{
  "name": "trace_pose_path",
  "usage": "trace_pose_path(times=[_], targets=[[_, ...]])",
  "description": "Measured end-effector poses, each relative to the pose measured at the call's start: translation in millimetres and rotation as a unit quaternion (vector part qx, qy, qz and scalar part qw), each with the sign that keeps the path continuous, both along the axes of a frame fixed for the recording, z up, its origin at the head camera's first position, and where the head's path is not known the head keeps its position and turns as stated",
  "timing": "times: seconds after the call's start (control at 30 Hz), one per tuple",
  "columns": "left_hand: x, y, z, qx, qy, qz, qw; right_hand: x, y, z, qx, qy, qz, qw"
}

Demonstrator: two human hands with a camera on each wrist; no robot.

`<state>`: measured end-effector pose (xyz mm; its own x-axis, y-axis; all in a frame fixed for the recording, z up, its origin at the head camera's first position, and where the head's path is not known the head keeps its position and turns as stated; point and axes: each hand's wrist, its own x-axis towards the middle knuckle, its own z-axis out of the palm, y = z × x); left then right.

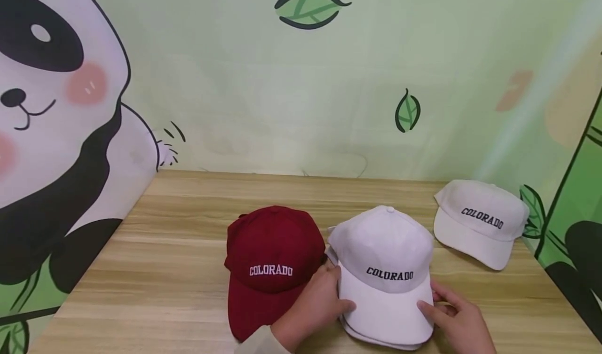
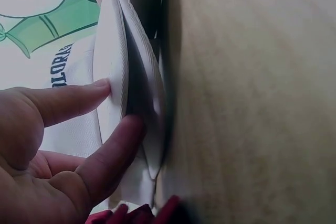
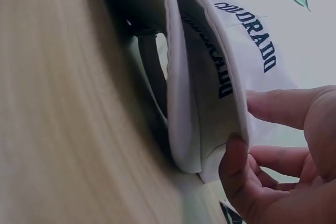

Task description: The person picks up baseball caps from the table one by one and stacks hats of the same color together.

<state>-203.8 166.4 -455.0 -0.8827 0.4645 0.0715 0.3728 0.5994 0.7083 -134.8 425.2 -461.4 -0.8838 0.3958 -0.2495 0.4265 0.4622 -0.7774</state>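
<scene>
A white baseball cap [image 1: 390,270] with black COLORADO lettering sits on top of another white cap, whose brim [image 3: 181,114] shows just beneath in the right wrist view. My left hand [image 1: 320,296] pinches the upper brim's left edge, thumb on top and a finger below. At the opposite edge my right hand [image 1: 458,315] pinches the same brim in the same way. In both wrist views a gap parts the two brims along the front. A dark red cap [image 1: 273,254] with white COLORADO lettering lies on the left, partly covered by my left hand.
Another white cap [image 1: 482,220] lies at the back right, tilted, brim toward the front. The wooden tabletop [image 1: 155,270] ends at a backdrop [image 1: 226,82] printed with a panda and leaves.
</scene>
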Motion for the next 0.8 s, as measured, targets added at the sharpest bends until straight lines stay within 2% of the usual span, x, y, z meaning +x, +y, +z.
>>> trace_pose_path(times=[0.27, 0.5, 0.63, 0.8], targets=[[2.4, -2.2, -9.0, -0.020, 0.034, -0.003, 0.9992, -2.8, -0.2, -6.7, 0.022, -0.029, 0.029, 0.9989], [6.0, -3.2, -8.2, -0.055, 0.004, -0.002, 0.9985, -2.0, -0.5, -11.4, 0.030, -0.031, 0.067, 0.9968], [7.1, -3.6, -8.8, -0.070, 0.011, -0.003, 0.9975, -3.2, -0.2, -10.7, 0.042, -0.041, 0.089, 0.9943], [8.9, -4.3, -10.4, -0.067, 0.012, -0.008, 0.9977, -5.2, 2.5, -9.2, 0.071, -0.049, 0.120, 0.9890]])
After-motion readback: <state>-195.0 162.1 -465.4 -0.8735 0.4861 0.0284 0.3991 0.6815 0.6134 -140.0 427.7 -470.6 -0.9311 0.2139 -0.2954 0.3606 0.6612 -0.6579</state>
